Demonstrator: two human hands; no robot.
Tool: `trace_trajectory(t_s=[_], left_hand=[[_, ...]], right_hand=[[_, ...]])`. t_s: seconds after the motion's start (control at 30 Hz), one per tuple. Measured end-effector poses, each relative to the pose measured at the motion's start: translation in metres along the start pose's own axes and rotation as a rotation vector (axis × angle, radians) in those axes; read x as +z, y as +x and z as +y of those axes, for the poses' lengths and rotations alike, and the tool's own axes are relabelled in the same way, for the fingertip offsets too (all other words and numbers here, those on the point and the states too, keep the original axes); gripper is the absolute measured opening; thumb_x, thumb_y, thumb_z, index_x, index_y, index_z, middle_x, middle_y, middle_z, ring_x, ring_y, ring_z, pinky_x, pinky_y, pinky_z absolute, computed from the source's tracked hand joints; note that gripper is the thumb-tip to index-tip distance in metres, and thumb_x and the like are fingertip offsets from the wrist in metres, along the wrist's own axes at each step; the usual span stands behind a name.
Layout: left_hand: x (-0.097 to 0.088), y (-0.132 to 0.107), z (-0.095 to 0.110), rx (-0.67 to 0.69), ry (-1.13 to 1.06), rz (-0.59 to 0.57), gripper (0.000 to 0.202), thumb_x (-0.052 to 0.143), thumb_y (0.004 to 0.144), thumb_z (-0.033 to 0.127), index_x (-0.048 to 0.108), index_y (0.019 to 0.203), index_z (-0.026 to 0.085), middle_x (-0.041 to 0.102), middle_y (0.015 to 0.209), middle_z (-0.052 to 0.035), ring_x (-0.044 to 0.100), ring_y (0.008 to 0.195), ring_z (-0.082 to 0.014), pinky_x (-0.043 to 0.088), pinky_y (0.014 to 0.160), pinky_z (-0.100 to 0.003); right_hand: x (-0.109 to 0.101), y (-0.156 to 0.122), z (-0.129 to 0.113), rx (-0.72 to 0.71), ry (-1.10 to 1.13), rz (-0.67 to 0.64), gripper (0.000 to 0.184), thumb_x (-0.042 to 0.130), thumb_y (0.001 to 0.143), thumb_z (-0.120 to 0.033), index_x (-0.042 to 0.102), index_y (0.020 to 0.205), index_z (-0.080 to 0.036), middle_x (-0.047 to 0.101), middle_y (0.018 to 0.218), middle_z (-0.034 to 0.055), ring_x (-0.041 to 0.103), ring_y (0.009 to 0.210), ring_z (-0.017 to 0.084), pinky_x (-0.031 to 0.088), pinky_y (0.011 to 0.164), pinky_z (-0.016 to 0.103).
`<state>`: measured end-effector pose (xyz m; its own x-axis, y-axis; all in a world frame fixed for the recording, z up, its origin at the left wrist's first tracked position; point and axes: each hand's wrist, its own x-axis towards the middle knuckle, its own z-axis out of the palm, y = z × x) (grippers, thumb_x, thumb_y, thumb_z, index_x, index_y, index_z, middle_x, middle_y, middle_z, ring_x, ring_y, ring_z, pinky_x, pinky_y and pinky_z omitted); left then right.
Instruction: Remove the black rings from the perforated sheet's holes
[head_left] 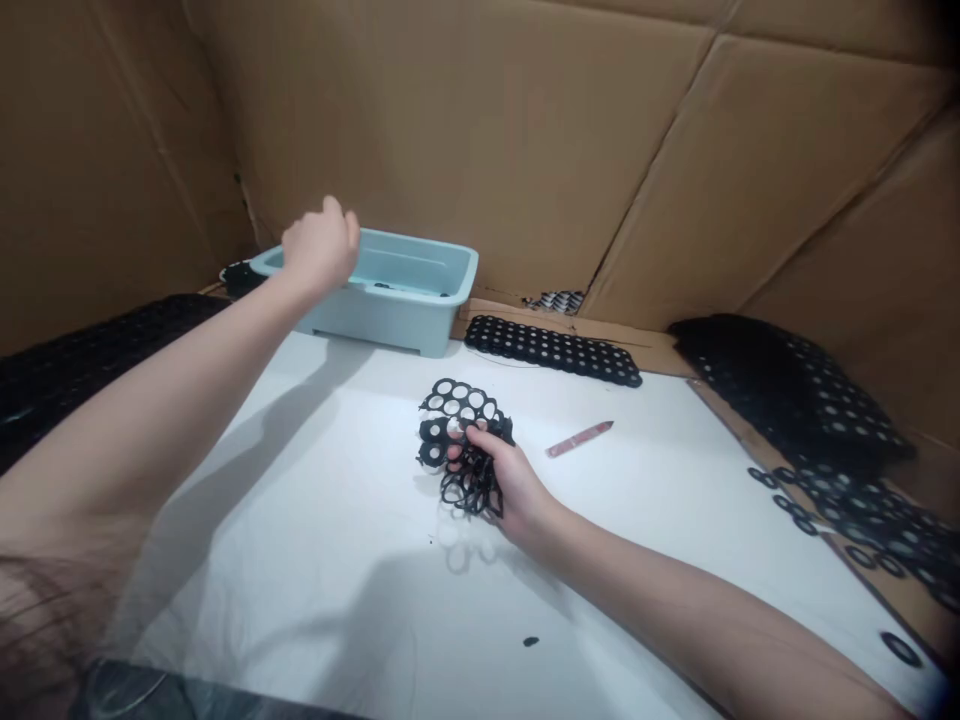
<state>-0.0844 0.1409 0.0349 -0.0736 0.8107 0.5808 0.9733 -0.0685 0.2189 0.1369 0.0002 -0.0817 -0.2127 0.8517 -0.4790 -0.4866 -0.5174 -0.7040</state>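
Note:
My left hand [321, 248] hangs at the near left corner of a pale teal plastic tub [390, 322], its fingers curled and partly hidden. A few small dark pieces lie inside the tub. My right hand [511, 482] grips a crumpled black perforated sheet [450, 402] with round holes, low over the white-covered table [315, 480]. A pink pen-shaped tool [579, 439] lies just beyond my right hand.
A flat black perforated strip [552, 350] lies behind the sheet. Black perforated stacks sit at the right [787, 385] and far left [97, 360]. Loose black rings [900, 649] lie at the right, and a small black scrap [531, 641] is on the table. Cardboard [450, 120] walls the back.

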Motion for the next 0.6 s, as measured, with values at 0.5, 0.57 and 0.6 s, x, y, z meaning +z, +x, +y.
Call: trace_trajectory(t_s=[0.5, 0.57, 0.6], left_hand=[[0.001, -0.068, 0.042, 0.295, -0.222, -0.038, 0.04, 0.032, 0.085, 0.041, 0.032, 0.051, 0.02, 0.037, 0.046, 0.0009, 0.039, 0.047, -0.0134, 0.025, 0.051, -0.027], [-0.001, -0.114, 0.057, 0.333, -0.309, -0.226, 0.035, 0.037, 0.083, 0.044, 0.035, 0.057, 0.02, 0.037, 0.044, 0.0032, 0.037, 0.042, -0.0121, 0.024, 0.047, -0.025], [0.001, -0.134, 0.061, 0.321, -0.35, -0.329, 0.031, 0.042, 0.08, 0.047, 0.038, 0.063, 0.021, 0.041, 0.045, 0.004, 0.039, 0.042, -0.012, 0.025, 0.046, -0.025]], right_hand=[[-0.001, 0.0, 0.003, -0.013, 0.037, 0.011, 0.015, 0.061, 0.069, -0.027, 0.06, 0.078, -0.015, 0.059, 0.062, 0.001, 0.053, 0.053, 0.009, 0.041, 0.047, 0.018], [0.0, 0.0, 0.003, -0.049, 0.035, 0.042, 0.015, 0.061, 0.069, -0.027, 0.06, 0.078, -0.016, 0.061, 0.065, 0.0013, 0.055, 0.056, 0.01, 0.043, 0.05, 0.019], [0.0, 0.0, 0.003, -0.069, 0.036, 0.055, 0.015, 0.061, 0.068, -0.026, 0.06, 0.079, -0.016, 0.062, 0.067, 0.0016, 0.056, 0.058, 0.011, 0.045, 0.052, 0.02]])
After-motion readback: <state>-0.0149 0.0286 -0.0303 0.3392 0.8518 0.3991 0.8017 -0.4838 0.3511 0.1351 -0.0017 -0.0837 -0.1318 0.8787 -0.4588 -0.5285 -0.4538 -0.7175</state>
